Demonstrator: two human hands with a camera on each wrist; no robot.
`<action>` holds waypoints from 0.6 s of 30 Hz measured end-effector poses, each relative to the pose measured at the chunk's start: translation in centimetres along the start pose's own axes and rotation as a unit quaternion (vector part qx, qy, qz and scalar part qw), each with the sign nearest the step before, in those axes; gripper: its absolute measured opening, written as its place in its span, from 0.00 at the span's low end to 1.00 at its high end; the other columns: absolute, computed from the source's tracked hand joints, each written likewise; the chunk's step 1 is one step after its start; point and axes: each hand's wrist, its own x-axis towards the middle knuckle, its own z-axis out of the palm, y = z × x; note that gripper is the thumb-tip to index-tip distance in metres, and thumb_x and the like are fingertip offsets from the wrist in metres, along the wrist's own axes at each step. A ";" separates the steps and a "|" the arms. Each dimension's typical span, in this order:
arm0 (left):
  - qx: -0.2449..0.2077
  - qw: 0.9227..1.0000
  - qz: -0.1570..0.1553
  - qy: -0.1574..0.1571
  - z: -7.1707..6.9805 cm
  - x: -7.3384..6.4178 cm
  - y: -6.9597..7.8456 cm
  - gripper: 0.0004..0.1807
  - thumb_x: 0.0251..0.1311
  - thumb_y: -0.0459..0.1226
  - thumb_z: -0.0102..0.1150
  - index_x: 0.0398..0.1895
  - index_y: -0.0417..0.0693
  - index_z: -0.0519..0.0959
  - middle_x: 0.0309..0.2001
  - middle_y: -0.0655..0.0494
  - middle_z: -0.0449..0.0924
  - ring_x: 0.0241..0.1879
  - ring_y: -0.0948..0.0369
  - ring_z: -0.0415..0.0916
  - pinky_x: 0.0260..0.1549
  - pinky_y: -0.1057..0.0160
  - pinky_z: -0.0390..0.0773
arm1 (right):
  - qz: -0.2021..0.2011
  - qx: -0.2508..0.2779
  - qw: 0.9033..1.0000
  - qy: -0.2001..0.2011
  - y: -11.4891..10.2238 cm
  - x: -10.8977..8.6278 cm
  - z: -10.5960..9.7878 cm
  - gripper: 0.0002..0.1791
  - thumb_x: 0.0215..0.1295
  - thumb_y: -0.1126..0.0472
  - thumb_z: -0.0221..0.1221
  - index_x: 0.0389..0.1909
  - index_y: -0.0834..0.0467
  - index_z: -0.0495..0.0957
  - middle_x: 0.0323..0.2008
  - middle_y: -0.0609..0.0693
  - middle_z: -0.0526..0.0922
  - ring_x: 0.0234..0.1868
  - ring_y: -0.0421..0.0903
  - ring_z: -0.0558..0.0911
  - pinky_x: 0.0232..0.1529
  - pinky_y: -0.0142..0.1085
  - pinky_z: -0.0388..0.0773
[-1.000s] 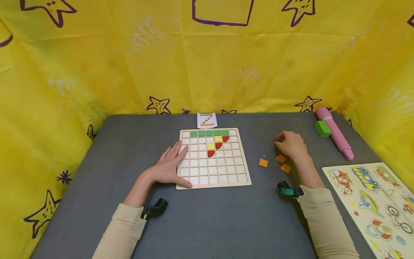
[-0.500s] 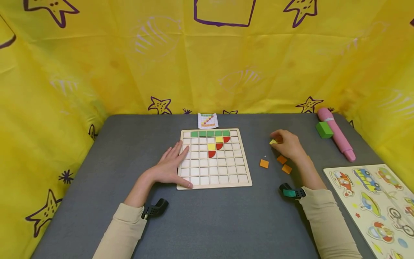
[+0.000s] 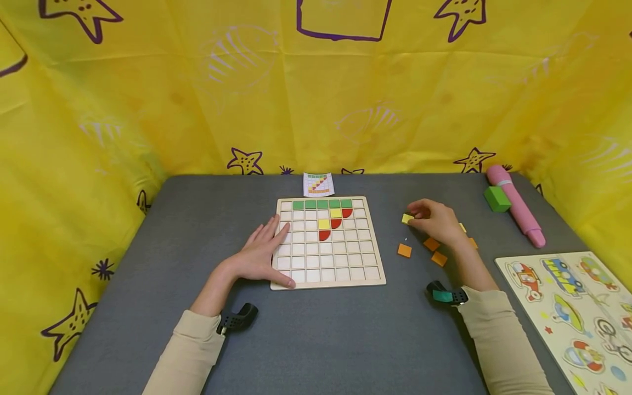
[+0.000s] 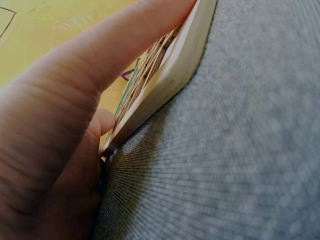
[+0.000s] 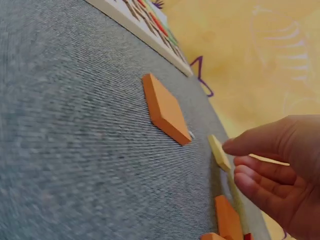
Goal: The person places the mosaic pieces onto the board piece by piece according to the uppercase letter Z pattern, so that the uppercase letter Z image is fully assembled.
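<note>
A grey desk (image 3: 340,340) carries a wooden grid board (image 3: 328,285) at its middle. The left hand (image 3: 258,255) lies spread across the board's left edge, grasping nothing. The right hand (image 3: 436,222), to the board's right, pinches a yellow tile (image 3: 406,218) at its fingertips; an orange tile (image 3: 404,250) lies near it.

1 green block (image 3: 497,199) beside 1 pink rod (image 3: 519,209) — picture board (image 3: 590,311) nearer

Left hand (image 3: 261,253): fingers spread, thumb stretched wide. Right hand (image 3: 436,220): fingers bent, pinching with thumb.
</note>
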 end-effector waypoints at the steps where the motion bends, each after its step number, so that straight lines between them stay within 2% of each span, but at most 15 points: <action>1: 0.000 1.000 0.001 0.001 0.0 0.0 0.0 0.74 0.36 0.69 0.70 0.78 0.43 0.40 0.77 0.42 0.24 0.76 0.49 0.25 0.70 0.45 0.34 | 0.002 0.003 1.000 0.001 0.0 0.0 0.0 0.19 0.64 0.61 0.63 0.54 0.64 0.77 0.48 0.62 0.81 0.46 0.55 0.77 0.43 0.40 0.74; 7: -0.002 1.000 0.003 0.002 0.0 -0.1 0.0 0.74 0.36 0.69 0.70 0.78 0.42 0.40 0.77 0.42 0.24 0.76 0.49 0.25 0.70 0.45 0.34 | -0.013 -0.008 1.000 -0.009 0.1 0.0 0.1 0.20 0.63 0.62 0.64 0.54 0.65 0.77 0.47 0.62 0.81 0.47 0.57 0.77 0.45 0.42 0.73; 12: -0.002 1.000 0.000 0.000 -0.1 -0.2 0.0 0.74 0.36 0.69 0.70 0.78 0.43 0.40 0.77 0.42 0.24 0.76 0.49 0.25 0.70 0.45 0.33 | -0.024 -0.008 1.000 0.007 0.2 0.2 0.7 0.19 0.62 0.61 0.66 0.52 0.64 0.79 0.44 0.60 0.82 0.43 0.54 0.78 0.41 0.40 0.73; 15: 0.000 1.000 -0.001 0.000 -0.1 -0.2 0.0 0.74 0.36 0.69 0.70 0.78 0.43 0.40 0.77 0.42 0.24 0.76 0.49 0.25 0.70 0.45 0.34 | -0.025 0.017 1.000 0.009 -0.2 0.3 1.3 0.18 0.62 0.58 0.66 0.51 0.61 0.80 0.43 0.58 0.82 0.41 0.52 0.78 0.39 0.38 0.73; 18: 0.000 1.000 -0.001 0.001 -0.1 -0.1 0.1 0.74 0.36 0.68 0.70 0.78 0.43 0.40 0.77 0.42 0.24 0.76 0.49 0.25 0.70 0.45 0.34 | -0.021 0.063 0.998 -0.002 -1.3 0.3 2.1 0.19 0.62 0.55 0.67 0.51 0.59 0.80 0.42 0.56 0.82 0.40 0.50 0.78 0.39 0.37 0.73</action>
